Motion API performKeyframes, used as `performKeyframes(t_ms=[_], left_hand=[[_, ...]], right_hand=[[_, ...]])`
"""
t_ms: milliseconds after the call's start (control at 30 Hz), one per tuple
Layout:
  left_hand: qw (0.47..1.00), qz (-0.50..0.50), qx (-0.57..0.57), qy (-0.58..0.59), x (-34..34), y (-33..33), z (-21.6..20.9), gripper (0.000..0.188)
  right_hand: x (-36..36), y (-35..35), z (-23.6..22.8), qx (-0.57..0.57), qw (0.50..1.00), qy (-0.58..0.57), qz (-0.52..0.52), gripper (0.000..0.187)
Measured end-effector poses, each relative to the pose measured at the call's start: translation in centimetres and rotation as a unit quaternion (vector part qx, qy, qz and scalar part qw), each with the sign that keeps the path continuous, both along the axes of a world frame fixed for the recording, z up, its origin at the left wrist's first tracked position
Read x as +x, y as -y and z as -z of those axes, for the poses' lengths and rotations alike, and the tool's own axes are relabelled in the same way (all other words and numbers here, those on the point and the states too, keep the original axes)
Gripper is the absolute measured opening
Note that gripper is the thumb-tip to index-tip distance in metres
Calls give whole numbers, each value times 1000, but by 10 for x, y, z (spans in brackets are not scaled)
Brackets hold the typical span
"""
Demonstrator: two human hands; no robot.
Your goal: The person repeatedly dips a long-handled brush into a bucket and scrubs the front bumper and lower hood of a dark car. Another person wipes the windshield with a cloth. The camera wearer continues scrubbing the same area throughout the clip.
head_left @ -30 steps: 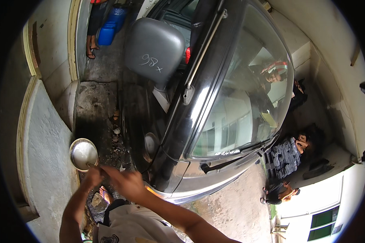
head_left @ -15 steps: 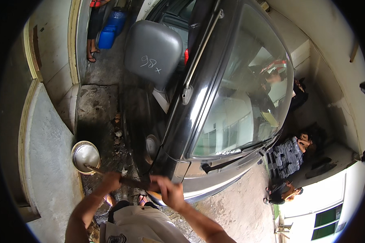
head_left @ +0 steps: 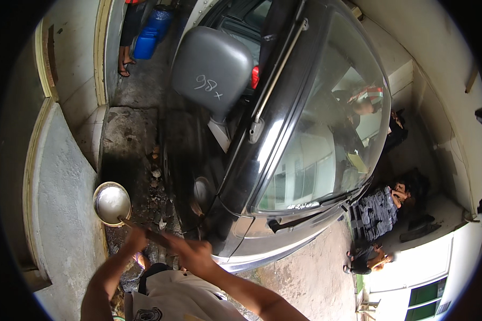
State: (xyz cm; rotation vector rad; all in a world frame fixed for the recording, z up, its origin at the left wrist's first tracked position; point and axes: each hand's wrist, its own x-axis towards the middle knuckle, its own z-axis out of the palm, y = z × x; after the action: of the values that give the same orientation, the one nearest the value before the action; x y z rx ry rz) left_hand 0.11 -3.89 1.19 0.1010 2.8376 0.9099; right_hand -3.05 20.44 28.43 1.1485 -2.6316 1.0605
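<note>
My left hand [head_left: 135,239] and my right hand [head_left: 195,255] are both closed around a long wooden stick [head_left: 157,239]. The left grips it lower, nearer the bucket, with the right further up the shaft. The stick slants down into a round, pale-rimmed bucket [head_left: 96,207] by the wall. Whitish, foamy-looking liquid [head_left: 112,200] fills the bucket, and the stick's lower end disappears into it. Both forearms reach over my light shirt.
A dark vehicle with a large grey side mirror [head_left: 213,72] stands close on the right. A grey wall [head_left: 64,198] borders the left side. Rubble [head_left: 155,184] lies along the wet ground. Blue containers [head_left: 145,44] and a person's legs [head_left: 125,53] are further off; other people sit at far right.
My right hand has moved left and slightly down, nearer to my left hand. My left hand has shifted slightly left. The view has turned a little.
</note>
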Motion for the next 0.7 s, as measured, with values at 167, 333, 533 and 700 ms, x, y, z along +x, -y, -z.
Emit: performKeyframes(t_ms=[167, 333, 533, 700], left_hand=[[987, 82, -127, 58, 26, -98, 45, 27], [979, 136, -116, 102, 4, -83, 3, 21], [999, 35, -22, 30, -54, 30, -108, 24], [995, -20, 29, 91, -71, 73, -98, 18]], right_hand=[[78, -120, 57, -88, 991, 52, 82, 25], [62, -111, 28, -73, 986, 124, 79, 20], [-60, 25, -84, -55, 996, 69, -29, 27], [-93, 114, -89, 46, 997, -58, -14, 32]])
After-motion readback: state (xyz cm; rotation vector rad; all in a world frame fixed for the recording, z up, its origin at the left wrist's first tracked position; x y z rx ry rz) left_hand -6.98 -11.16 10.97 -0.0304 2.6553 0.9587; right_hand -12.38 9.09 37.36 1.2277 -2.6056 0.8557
